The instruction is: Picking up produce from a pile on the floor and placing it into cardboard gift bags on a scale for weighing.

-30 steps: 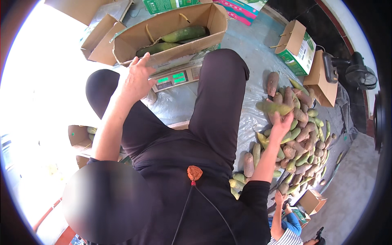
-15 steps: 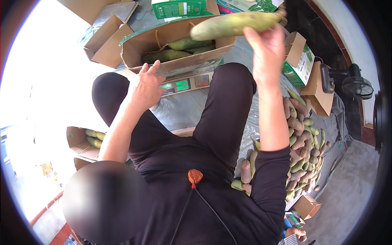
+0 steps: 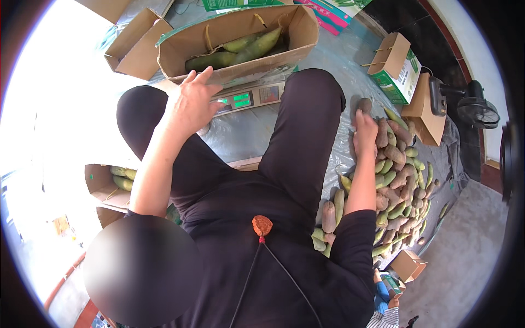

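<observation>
My left hand (image 3: 191,104) is open, its fingers spread at the near edge of a cardboard carton (image 3: 180,41). Several long green radishes (image 3: 254,48) lie inside that carton, which stands on a digital scale (image 3: 240,99) with lit green displays. At the right, beside my knee, my right hand (image 3: 365,136) is closed around a radish whose brown, muddy end (image 3: 364,104) sticks out past the fingers. The rest of that radish is hidden by the hand. A big heap of green and mud-covered radishes (image 3: 402,191) spreads next to my right forearm.
A green and white carton (image 3: 398,71), a brown box (image 3: 425,109) and a black fan (image 3: 477,112) stand at the right. An open box (image 3: 136,46) lies far left; another with radishes (image 3: 98,186) is by my left elbow. Another person's blue sleeve (image 3: 381,292) shows lower right.
My right hand has gone from above the carton down to the heap. The green radish it held has been let go, and another radish now lies on top in the carton.
</observation>
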### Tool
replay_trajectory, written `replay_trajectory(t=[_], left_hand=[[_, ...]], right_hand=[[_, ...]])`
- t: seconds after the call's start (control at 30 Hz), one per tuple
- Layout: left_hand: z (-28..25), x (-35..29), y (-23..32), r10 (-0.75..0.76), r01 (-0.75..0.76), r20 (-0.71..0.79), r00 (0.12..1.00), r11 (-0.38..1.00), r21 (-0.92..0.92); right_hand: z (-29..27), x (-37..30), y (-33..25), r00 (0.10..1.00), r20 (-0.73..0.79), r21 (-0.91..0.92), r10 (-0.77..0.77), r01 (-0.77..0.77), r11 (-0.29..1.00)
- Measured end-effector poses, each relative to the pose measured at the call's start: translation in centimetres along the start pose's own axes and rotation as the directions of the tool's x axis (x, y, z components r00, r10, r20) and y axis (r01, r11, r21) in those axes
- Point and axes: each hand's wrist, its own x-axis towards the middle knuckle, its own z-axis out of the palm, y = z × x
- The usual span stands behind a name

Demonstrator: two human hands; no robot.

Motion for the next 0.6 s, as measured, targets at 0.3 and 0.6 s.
replay_trajectory(t=[0.3, 0.6], left_hand=[[-1.3, 0.7, -1.0, -0.029, 0.015, -0.042, 0.999, 0.951, -0.308], [-2.0, 0.1, -1.7, -0.106, 0.087, -0.060, 0.993, 0.962, -0.258]], right_hand=[[-1.6, -13.2, 29.7, 0.994, 0.015, -0.493, 0.112, -0.090, 0.865], [3.2, -17.2, 20.1, 0.672, 0.212, -0.190, 0.709, -0.684, 0.705]])
